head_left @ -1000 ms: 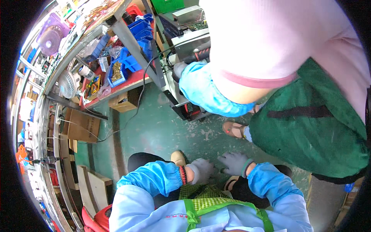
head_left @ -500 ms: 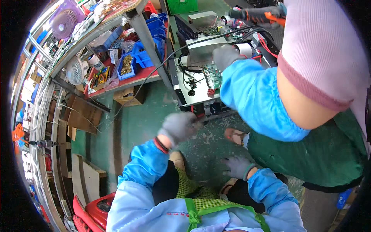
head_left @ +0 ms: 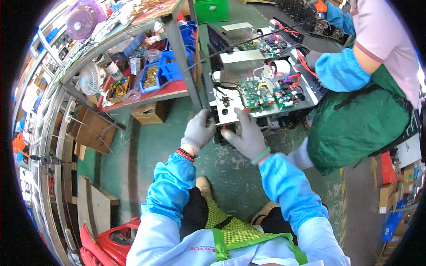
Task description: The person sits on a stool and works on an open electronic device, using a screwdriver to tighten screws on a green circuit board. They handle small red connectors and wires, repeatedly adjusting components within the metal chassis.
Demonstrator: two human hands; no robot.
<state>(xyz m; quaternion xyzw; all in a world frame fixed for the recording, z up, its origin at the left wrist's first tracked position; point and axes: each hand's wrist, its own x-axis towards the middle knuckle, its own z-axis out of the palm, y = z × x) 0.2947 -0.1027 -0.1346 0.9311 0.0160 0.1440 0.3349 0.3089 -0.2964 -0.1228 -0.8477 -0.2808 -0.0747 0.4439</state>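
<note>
Sleeves: blue oversleeves and a green mesh apron fill the lower centre of the frame, above a red plastic stool at lower left.
Left hand: grey-gloved left hand, centre frame, fingers curled round the near left corner of the open chassis; it looks like a grip, though the fingertips are hidden behind the edge.
Right hand: grey-gloved right hand, just right of the other, fingers spread and bent over the near front edge of the same unit, thumb pointing left; whether it clamps or only presses I cannot tell.
Unit: open metal chassis, upper centre, sitting low over the green floor, cover off, green circuit boards and red and black wiring exposed.
Progress: both hands are on the unit's near end and the boards are already mounted; judging by that, the handling is just starting, with the cover not yet on.
Co-worker: a person in a green apron, right of frame, with a blue sleeve reaching to the unit's far right side.
Background: workbench with blue parts bins, upper left; a purple fan beyond.
</note>
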